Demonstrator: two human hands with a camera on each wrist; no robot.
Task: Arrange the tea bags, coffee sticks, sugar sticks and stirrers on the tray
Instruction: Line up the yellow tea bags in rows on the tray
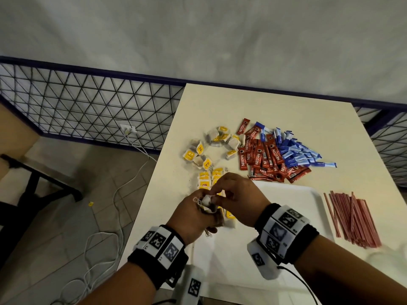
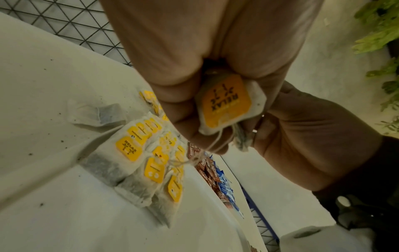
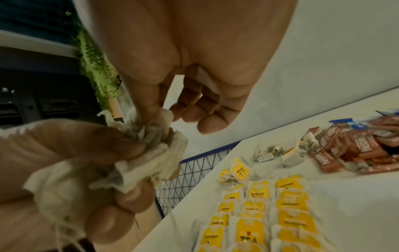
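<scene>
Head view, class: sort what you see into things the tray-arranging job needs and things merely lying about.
Belong to the job:
tea bags
Nescafe coffee sticks
blue sugar sticks
red stirrers
white tray

Just lying about:
white cable on the floor
wall socket
yellow scrap on the floor

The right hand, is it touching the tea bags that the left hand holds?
Touching. The right wrist view shows the right hand pinching the top of the tea bags gripped in the left hand.

Perhaps a café — railing (image 1: pixel 88 102), plants (image 2: pixel 380 25)
</scene>
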